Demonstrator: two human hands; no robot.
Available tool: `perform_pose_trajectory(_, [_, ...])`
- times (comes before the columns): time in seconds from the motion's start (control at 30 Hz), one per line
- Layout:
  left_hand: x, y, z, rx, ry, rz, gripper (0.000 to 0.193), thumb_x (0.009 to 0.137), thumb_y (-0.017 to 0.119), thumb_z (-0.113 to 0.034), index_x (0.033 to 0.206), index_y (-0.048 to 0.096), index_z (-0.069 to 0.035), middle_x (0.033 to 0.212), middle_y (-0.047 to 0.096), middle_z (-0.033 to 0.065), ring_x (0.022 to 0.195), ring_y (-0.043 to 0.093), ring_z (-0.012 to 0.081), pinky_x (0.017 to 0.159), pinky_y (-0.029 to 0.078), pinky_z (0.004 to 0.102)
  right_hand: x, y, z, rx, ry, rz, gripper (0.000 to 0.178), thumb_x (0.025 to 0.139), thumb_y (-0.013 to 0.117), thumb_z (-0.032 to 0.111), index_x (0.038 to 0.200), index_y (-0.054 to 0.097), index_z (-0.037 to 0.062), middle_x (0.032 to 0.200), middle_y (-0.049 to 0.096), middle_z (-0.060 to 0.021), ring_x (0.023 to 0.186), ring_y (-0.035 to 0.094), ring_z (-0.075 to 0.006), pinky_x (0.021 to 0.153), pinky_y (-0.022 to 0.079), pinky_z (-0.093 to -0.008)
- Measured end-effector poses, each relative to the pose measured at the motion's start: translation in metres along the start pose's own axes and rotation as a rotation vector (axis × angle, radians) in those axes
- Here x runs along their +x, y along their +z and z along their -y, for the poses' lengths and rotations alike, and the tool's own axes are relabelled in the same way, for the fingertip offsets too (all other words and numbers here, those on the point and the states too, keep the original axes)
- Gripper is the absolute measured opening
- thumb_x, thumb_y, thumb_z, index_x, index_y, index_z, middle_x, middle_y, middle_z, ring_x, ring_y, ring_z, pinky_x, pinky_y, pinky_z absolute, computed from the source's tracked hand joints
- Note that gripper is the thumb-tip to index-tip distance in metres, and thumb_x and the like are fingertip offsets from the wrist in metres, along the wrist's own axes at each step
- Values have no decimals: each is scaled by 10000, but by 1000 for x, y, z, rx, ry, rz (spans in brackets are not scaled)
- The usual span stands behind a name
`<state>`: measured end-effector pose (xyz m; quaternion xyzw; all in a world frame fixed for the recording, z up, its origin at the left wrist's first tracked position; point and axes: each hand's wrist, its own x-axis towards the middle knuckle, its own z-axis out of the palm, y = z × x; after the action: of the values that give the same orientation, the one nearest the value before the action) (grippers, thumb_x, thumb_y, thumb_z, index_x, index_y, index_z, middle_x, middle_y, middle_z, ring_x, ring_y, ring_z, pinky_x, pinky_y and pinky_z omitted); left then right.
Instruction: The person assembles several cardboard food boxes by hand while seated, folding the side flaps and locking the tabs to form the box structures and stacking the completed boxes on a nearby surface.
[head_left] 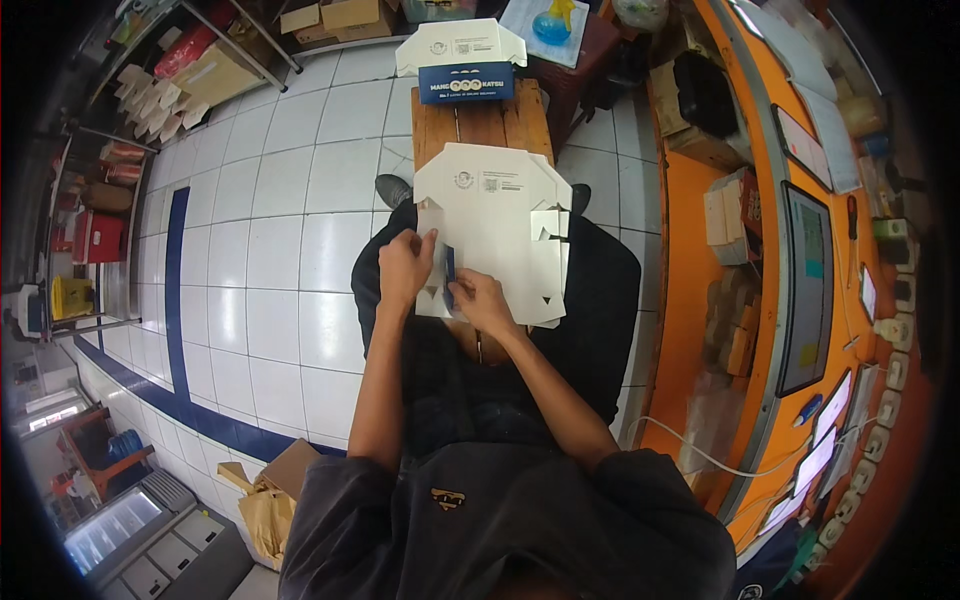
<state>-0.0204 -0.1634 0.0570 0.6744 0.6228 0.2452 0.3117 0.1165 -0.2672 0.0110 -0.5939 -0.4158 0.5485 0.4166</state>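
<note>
Dark T-shirt (520,500) cloth is nearest the camera. Beyond it, one printed carton blank (495,225), white inside, lies over the wooden table (487,125) between the thighs (600,290); layered edges leave uncertain whether another is beneath. Its one raised blue flap (449,266) is pinched in the grip of the right hand (483,300); the left hand (403,268) touches the left edge, though whether it pinches I cannot tell. Uneven pressure could crease the carton blank off its fold line; its unheld right side could let it slide. At the table's far end stands one blue-and-white box (465,85).
</note>
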Motion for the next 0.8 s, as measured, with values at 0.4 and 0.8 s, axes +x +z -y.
perform_pose_trajectory(0.4, [21,3,-21,104,210,11,301,901,686,-257,811,705,29,771,664,301,755,682,486,689,559,550,1,-6,-14,-106,-25,32,270,1001,638,71,1238,673,-53,974,765,-139,816,735,-163,672,624,-310])
perform_pose_trajectory(0.8, [-57,-11,-13,95,173,195,310,855,720,-202,1089,673,-4,1073,697,255,885,700,414,788,568,481,-11,-2,17,-199,-295,-242,219,931,626,68,1128,649,-26,1031,717,-195,925,720,-302,800,551,-412])
